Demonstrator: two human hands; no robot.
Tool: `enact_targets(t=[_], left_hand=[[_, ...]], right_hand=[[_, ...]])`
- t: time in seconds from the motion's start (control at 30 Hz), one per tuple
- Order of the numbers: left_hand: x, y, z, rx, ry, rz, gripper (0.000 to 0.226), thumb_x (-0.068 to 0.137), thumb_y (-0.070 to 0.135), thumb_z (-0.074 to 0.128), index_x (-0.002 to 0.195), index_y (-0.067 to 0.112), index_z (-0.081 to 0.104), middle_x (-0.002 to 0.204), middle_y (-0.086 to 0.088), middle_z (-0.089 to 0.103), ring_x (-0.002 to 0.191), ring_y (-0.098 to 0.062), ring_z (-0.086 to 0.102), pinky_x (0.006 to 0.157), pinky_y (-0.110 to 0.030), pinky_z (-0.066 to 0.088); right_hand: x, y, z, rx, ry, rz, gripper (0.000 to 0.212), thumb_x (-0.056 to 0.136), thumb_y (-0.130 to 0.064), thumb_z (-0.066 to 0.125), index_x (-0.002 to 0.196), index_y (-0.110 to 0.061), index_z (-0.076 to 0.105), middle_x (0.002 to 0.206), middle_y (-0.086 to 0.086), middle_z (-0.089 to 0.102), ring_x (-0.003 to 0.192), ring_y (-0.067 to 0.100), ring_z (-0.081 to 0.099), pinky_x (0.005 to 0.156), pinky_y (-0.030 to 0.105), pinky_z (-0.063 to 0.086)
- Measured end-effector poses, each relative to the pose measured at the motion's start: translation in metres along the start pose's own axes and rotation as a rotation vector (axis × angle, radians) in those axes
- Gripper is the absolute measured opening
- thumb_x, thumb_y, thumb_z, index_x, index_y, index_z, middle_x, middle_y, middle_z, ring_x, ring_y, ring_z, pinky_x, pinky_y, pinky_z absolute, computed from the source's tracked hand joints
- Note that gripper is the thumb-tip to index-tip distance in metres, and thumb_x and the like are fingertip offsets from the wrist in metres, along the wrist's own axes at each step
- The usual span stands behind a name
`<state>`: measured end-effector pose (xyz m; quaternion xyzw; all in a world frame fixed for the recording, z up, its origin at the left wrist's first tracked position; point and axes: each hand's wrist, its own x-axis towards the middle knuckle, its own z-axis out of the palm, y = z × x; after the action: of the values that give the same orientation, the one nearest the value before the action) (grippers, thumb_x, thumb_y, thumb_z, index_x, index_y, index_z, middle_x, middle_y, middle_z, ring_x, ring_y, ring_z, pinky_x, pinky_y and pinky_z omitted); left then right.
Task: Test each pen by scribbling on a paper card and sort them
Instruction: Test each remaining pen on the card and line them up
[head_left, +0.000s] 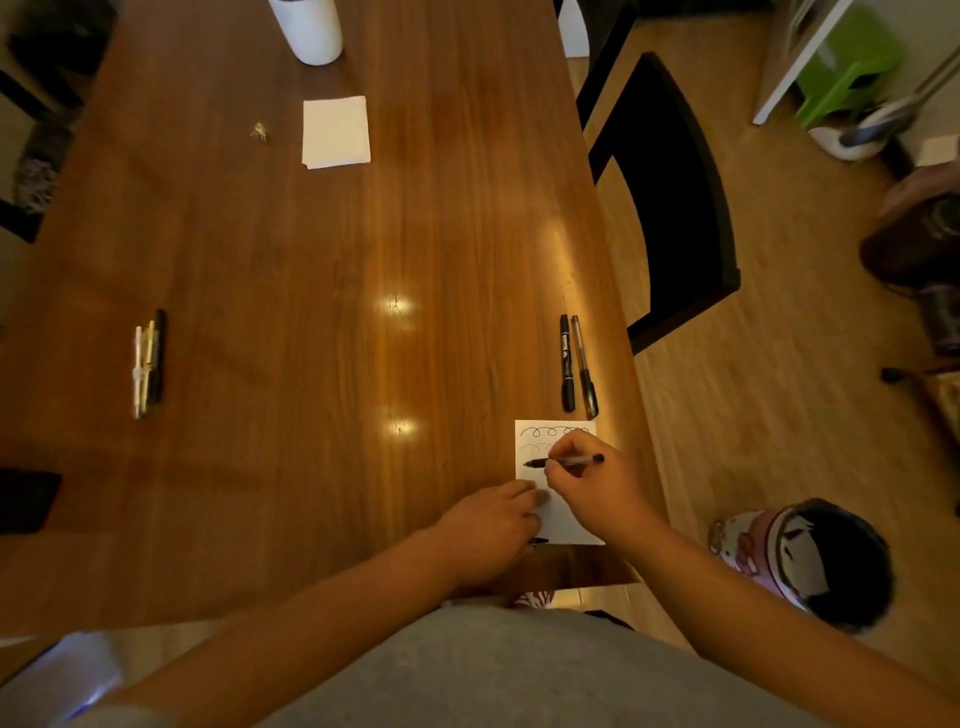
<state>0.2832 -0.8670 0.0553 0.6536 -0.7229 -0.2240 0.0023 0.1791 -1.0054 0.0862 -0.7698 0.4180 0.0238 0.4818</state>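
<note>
A white paper card (530, 441) lies at the table's near right corner, with loops scribbled along its top. My right hand (592, 493) grips a black pen (566, 461), held sideways with its tip on the card. My left hand (491, 525) presses flat on the card's left edge. A small dark piece (537, 541), maybe a cap, peeks out under my left hand. Two black pens (575, 364) lie side by side just beyond the card. A bunch of several pens (148, 364), white, gold and black, rests at the table's left.
The wooden table (322, 312) also holds a folded white napkin (336, 132), a white cylinder (307, 28) at the far end and a small gold scrap (259, 131). A black chair (670, 197) stands to the right. A patterned bin (810, 556) sits on the floor near my right arm.
</note>
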Motion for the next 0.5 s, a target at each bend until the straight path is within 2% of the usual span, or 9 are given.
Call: enact_targets(t=[0.17, 0.3, 0.4, 0.5], left_hand=[[-0.0002, 0.0017, -0.0032, 0.029, -0.018, 0.003, 0.036, 0.099, 0.030, 0.049, 0.128, 0.010, 0.058, 0.154, -0.011, 0.033, 0.141, -0.027, 0.026, 0.111, -0.040, 0.032], [-0.0008, 0.0049, -0.0065, 0.049, -0.045, -0.001, 0.036, 0.099, 0.030, 0.050, 0.127, 0.010, 0.058, 0.155, -0.013, 0.030, 0.142, -0.027, 0.024, 0.109, -0.040, 0.034], [-0.0006, 0.0069, -0.0074, 0.048, -0.066, -0.014, 0.036, 0.098, 0.029, 0.052, 0.128, 0.009, 0.058, 0.157, -0.012, 0.026, 0.143, -0.029, 0.022, 0.109, -0.041, 0.034], [0.0000, 0.0070, -0.0068, 0.059, -0.066, -0.014, 0.036, 0.098, 0.029, 0.052, 0.127, 0.009, 0.058, 0.156, -0.012, 0.027, 0.143, -0.030, 0.021, 0.110, -0.041, 0.033]], right_hand=[[-0.0024, 0.0000, 0.0041, -0.060, -0.021, -0.012, 0.021, 0.091, -0.023, 0.066, 0.081, -0.036, 0.053, 0.083, -0.027, 0.054, 0.076, -0.002, 0.054, 0.055, 0.003, 0.035], [-0.0010, 0.0004, 0.0044, -0.070, -0.031, -0.030, 0.018, 0.091, -0.022, 0.065, 0.084, -0.035, 0.054, 0.084, -0.020, 0.058, 0.077, -0.002, 0.055, 0.054, 0.004, 0.036], [0.0017, 0.0013, 0.0028, -0.064, -0.014, -0.023, 0.013, 0.092, -0.020, 0.064, 0.088, -0.029, 0.055, 0.094, -0.013, 0.059, 0.079, 0.001, 0.055, 0.056, 0.005, 0.037], [0.0027, 0.0030, 0.0011, -0.021, -0.003, 0.000, 0.010, 0.093, -0.018, 0.064, 0.090, -0.024, 0.056, 0.109, -0.006, 0.061, 0.094, 0.007, 0.052, 0.060, 0.010, 0.041]])
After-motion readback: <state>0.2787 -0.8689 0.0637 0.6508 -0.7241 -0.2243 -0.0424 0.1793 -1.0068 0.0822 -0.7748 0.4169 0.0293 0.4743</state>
